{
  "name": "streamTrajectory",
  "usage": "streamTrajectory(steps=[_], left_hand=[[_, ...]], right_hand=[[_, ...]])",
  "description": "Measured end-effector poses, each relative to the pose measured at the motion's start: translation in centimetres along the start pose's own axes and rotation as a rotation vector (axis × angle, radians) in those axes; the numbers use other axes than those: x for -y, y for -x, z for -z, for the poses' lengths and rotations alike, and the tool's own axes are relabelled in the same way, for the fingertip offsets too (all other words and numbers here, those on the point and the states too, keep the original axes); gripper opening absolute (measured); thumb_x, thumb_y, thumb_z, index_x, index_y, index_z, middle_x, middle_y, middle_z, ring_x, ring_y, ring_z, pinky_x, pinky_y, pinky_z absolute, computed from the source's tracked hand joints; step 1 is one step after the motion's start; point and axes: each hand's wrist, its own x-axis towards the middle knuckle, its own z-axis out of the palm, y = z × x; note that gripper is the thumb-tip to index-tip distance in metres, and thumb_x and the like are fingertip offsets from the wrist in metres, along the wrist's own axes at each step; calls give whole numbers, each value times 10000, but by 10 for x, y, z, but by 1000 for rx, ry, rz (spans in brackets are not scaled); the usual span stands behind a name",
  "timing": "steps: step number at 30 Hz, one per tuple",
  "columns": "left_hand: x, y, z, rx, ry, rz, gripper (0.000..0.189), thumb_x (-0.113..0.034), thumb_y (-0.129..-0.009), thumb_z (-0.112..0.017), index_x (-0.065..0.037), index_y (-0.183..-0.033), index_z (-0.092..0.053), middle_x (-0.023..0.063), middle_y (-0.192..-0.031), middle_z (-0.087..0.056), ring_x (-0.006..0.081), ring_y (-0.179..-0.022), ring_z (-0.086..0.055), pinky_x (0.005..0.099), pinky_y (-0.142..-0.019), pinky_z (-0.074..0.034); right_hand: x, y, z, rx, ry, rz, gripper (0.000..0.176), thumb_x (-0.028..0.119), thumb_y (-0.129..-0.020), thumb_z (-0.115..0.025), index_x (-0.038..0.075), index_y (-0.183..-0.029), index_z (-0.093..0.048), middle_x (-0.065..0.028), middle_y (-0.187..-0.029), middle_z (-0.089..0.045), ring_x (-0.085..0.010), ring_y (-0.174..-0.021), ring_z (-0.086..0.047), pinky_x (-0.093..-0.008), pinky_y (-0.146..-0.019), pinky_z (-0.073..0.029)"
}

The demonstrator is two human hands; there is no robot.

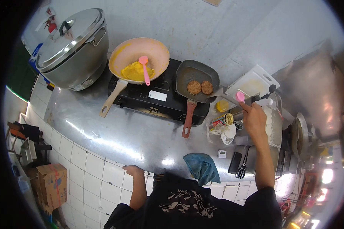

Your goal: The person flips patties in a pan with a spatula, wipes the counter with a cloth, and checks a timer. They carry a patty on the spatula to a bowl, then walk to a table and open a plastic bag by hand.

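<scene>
Holding: with my right hand I am gripping the handle of a metal turner, fingers closed around it and index finger pointing forward along it.
Turner blade: it is hovering at or just over the right edge of the square pan, beside the patties; I cannot tell whether it is touching the pan.
Patties: two browned patties are lying side by side in the lower part of the square pan.
Left hand: my left hand is resting at the near edge of the steel counter; I am seeing bent fingers but cannot tell how far open they are or whether they are holding anything.
Stove: the black stove is bearing the square pan on the right and a round pan on the left.
Round pan: yellow food is lying inside, with a pink spatula leaning across it.
Right of stove: an open can is sitting near a small white scale.
Near edge: a blue-green cloth is hanging partly over the counter edge, and scissors are lying beside a black phone-like object.
Far left: a big lidded metal pot is standing beside the stove.
</scene>
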Motion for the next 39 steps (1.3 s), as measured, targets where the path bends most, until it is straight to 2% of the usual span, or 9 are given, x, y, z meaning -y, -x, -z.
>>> streamTrajectory(steps=[5,11,13,14,16,23,31,33,39], left_hand=[[3,-8,1,5,24,-4,777,-539,-1011,-228,123,-1389,-376,221,-1397,-488,398,-1228,-534,521,-1028,-471],[7,-18,4,-76,-74,-28,761,-537,-1007,-245,103,-1388,-398,204,-1388,-504,389,-1200,-553,507,-1022,-477],[-6,15,-5,2,-13,13,729,-483,-1027,-178,94,-1463,-278,220,-1536,-314,383,-1351,-412,497,-1129,-359],[-3,7,-4,7,-15,10,729,-483,-1027,-178,94,-1463,-278,220,-1536,-314,383,-1351,-412,497,-1129,-359],[4,-10,-2,-127,-83,-36,758,-532,-1007,-245,106,-1383,-405,211,-1400,-494,372,-1235,-537,493,-1033,-470],[6,-17,2,-36,-47,6,774,-558,-995,-238,69,-1427,-376,183,-1448,-459,351,-1297,-482,484,-1121,-366],[-2,8,-6,-17,1,10,757,-551,-994,-246,68,-1400,-404,180,-1425,-479,370,-1233,-537,508,-1021,-471],[-9,25,-9,-13,-25,3,752,-495,-1028,-193,141,-1398,-352,227,-1451,-431,389,-1259,-513,501,-1065,-451],[7,-16,1,-115,-97,-26,768,-553,-1001,-254,96,-1383,-407,198,-1379,-514,384,-1204,-553,526,-1013,-477]], right_hand=[[-2,-14,-31,-144,-9,50,277,81,-844,-613,147,-1081,-739,-131,-828,-618,-309,-803,-627,-432,-673,-511],[9,-28,-9,-90,-49,-96,279,147,-887,-624,153,-1154,-707,-134,-828,-620,-343,-772,-638,-456,-664,-503],[9,-34,-22,-71,-37,-117,283,157,-898,-610,150,-1166,-700,-151,-851,-631,-358,-776,-646,-466,-670,-508],[10,-36,-32,-54,-31,-133,287,168,-909,-595,147,-1178,-693,-168,-874,-642,-373,-780,-654,-475,-676,-513],[13,-37,-54,-51,-41,-146,300,167,-906,-581,140,-1186,-685,-179,-865,-642,-375,-791,-656,-481,-673,-517],[35,-55,-57,-104,-188,-132,294,165,-910,-570,122,-1179,-681,-211,-859,-646,-398,-772,-650,-505,-669,-505],[68,-25,-27,-35,-346,-31,283,177,-896,-614,101,-1153,-701,-215,-788,-654,-414,-726,-646,-501,-663,-504],[65,-22,-21,56,-286,-52,285,176,-897,-613,83,-1152,-698,-222,-798,-659,-413,-746,-650,-497,-672,-506],[59,-42,-14,-63,-277,-128,279,178,-905,-598,117,-1158,-700,-216,-780,-651,-411,-749,-650,-494,-672,-507]])
